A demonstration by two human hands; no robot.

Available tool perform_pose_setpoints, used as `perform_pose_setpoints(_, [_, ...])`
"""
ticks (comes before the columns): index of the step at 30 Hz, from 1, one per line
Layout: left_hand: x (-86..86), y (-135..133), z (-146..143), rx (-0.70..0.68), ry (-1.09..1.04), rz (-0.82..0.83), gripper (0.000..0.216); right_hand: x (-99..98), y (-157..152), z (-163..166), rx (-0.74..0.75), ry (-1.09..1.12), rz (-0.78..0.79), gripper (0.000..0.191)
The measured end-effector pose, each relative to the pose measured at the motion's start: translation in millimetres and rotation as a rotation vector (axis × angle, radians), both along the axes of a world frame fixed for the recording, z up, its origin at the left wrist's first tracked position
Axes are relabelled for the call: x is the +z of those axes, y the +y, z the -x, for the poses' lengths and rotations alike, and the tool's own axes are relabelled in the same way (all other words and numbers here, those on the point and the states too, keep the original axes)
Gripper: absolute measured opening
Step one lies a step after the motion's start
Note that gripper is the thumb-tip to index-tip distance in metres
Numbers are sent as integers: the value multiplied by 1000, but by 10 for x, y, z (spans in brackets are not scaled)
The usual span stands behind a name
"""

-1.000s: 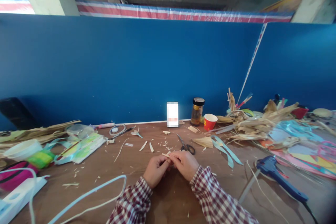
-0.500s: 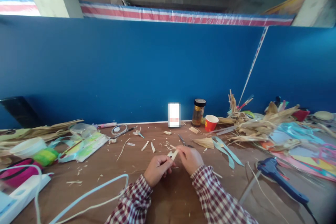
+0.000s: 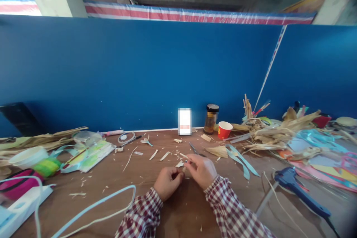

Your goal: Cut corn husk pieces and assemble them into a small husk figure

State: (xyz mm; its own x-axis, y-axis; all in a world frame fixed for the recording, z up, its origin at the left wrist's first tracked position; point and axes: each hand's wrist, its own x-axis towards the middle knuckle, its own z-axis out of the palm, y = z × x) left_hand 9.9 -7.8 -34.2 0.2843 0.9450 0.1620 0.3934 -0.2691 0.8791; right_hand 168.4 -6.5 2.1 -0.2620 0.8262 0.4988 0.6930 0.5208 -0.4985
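Both my hands are close together above the middle of the brown table. In my right hand a thin pale stick juts out to the left from between the fingers. My left hand is closed, its thumb and forefinger pinching a small pale strip, probably dried husk. The right fingertips touch or nearly touch that strip. Just beyond the fingertips shows another pale scrap. Scissors lie behind my right hand, partly hidden by it.
Pale strips and shavings lie around. At the back stand a lit phone-like screen, a jar and a red paper cup. A glue gun and dried husks are right; a power strip and cables are left.
The pale strip between my hands shows less than before, and my fingers have shifted slightly. One loose strip beyond my left hand lies at a different angle, tilted to the right.
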Motion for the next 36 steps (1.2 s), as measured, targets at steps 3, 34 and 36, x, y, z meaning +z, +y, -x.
perform_pose_setpoints(3, [19,6,9,49,-43,-15,28,-14,-1,1,-9,-37,15,15])
perform_pose_setpoints(34, [54,97,49,396,-756,355,34,-73,-1,47,-137,-170,47,28])
perform_pose_setpoints(36, [48,114,62,398,-716,311,32,-111,12,53,-117,-177,64,28])
